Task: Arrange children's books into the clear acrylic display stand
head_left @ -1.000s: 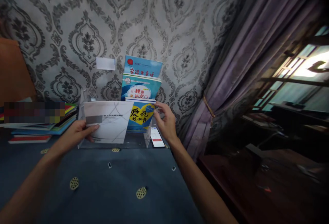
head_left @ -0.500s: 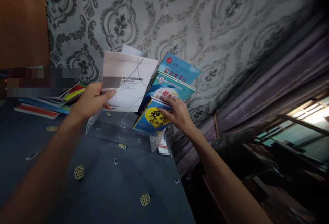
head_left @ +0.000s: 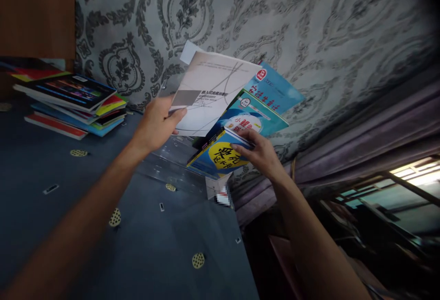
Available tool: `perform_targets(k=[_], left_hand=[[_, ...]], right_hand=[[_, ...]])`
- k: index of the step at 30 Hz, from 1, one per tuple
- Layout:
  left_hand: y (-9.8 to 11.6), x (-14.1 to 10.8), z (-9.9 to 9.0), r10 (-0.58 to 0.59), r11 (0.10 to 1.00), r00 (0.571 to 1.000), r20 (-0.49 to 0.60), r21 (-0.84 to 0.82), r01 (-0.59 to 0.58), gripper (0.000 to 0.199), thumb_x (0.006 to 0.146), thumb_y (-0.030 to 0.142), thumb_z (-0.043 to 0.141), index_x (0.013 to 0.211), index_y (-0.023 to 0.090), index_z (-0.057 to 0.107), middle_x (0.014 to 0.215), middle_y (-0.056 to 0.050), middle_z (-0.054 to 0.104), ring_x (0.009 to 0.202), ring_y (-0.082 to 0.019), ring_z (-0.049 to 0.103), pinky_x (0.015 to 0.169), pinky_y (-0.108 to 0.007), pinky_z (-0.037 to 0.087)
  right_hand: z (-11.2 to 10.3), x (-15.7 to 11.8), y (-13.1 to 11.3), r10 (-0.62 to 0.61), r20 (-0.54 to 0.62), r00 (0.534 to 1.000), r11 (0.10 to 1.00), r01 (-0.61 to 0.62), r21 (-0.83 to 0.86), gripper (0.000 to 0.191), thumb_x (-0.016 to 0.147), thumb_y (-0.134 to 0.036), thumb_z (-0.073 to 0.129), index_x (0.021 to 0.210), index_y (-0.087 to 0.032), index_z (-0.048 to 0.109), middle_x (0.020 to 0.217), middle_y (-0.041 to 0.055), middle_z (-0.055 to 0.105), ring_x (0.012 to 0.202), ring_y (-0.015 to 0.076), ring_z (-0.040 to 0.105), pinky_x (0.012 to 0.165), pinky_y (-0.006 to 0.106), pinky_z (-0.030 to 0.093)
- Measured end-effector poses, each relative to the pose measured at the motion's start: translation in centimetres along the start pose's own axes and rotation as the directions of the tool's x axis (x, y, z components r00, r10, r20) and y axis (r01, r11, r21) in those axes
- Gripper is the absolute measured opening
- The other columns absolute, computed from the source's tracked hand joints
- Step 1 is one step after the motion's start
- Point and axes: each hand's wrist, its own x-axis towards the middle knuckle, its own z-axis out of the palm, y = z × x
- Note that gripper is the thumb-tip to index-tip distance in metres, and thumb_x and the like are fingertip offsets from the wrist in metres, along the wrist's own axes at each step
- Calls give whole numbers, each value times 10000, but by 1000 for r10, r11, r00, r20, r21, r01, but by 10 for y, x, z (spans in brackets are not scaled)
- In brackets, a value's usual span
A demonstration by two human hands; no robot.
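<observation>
Left hand (head_left: pixel 156 123): grasping the booklet (head_left: pixel 216 80) at its lower left edge, thumb across the front, fingers behind. Booklet white, grey block and thin curved lines on the cover; held tilted above the left part of the clear rack (head_left: pixel 165 158), cover toward the viewer.

Right hand (head_left: pixel 261 151): pinching the yellow-and-blue book (head_left: pixel 213 162) near its top right corner, thumb on the cover, fingers behind. Book leans back in the rack's right part, spine side showing at left.

Behind it, stepped upward: teal book (head_left: pixel 264 121), then blue book (head_left: pixel 278 84) farthest back and highest. Booklet's right edge overlaps both in view; cannot tell whether it touches them.

Rack stands on the bench (head_left: pixel 147 254), near the patterned wall (head_left: pixel 185 6). Bench cover dark blue, with dotted yellowish motifs. Small white item (head_left: pixel 222 197) just beside the rack's right end, too blurred to identify.

Left of the rack, well apart: an uneven stack (head_left: pixel 75 102) of books lying flat, a black cover near the top. Purplish curtain (head_left: pixel 326 162) to the right.
</observation>
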Motion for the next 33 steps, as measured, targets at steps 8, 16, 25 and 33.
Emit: perform_targets(k=[8,16,25,33], left_hand=[[-14,1,11,30,1000,999,39,-3,-30,444,876,289,553,1290,166,654,1102,-69,736,857,-212,693,611,-297,640],[-30,15,24,22,990,984,177,136,-47,409,879,234,572,1268,164,673,1197,-111,735,950,-238,709,832,-385,626],[-38,23,34,-41,996,963,267,91,17,410,890,209,561,1284,207,673,1063,-66,744,764,-197,696,703,-361,626],[-25,39,5,-76,958,966,246,288,2,349,848,234,609,1177,180,711,935,-70,733,742,-221,693,757,-389,601]], right_hand=[[1,-1,0,-23,-11,1000,1000,23,-10,401,771,-606,742,926,-246,660,856,27,707,764,221,628,685,337,491],[0,-1,-2,-47,-3,999,999,47,-5,371,772,-573,744,910,-240,655,868,27,714,769,221,623,704,332,470],[-1,-1,-1,-20,30,999,1000,20,24,345,753,-520,761,893,-232,632,795,3,673,694,178,559,650,297,434],[-3,-1,0,-39,38,999,999,38,27,327,772,-506,742,918,-233,638,822,12,680,695,180,564,670,310,437]])
